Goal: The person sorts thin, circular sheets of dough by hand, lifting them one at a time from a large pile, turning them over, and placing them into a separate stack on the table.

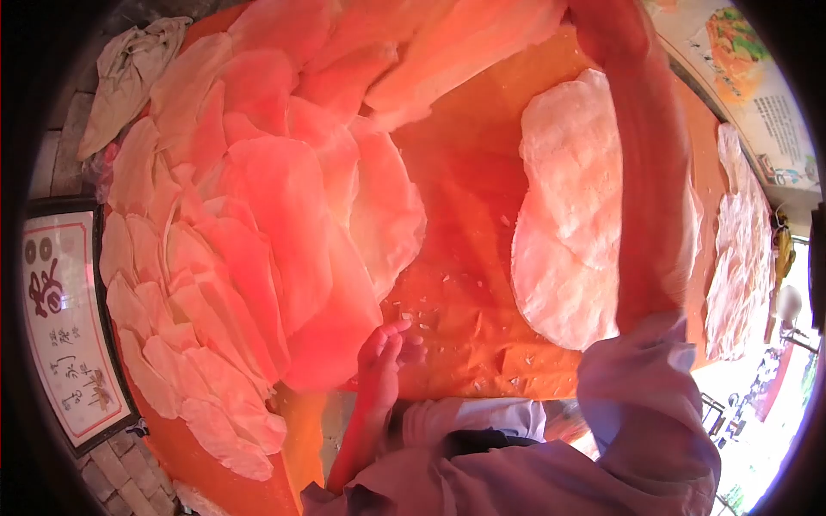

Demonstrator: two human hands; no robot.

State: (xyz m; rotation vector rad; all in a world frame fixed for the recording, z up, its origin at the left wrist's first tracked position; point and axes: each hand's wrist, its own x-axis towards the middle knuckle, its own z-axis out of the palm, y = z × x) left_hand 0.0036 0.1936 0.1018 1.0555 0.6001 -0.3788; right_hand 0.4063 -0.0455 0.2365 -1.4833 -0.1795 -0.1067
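My left hand [383, 354] is at the near edge of the orange-covered table [456, 215], fingers loosely bent and apart, holding nothing. Beside it spreads a large pile of thin, pale, overlapping flatbreads [275, 206]. My right arm reaches across to the far side. At the top edge of the view my right hand [594, 19] is blurred and partly cut off, near the far end of the flatbreads; its fingers cannot be made out. Under my right forearm lies a separate stack of flatbreads [568, 215] with a browned, uneven surface.
Small crumbs are scattered on the orange cover near my left hand. A crumpled cloth [129, 73] lies at the upper left. A framed sign [73, 322] stands along the left side. More wrinkled flatbreads [740, 249] lie at the right edge, below a printed poster [757, 95].
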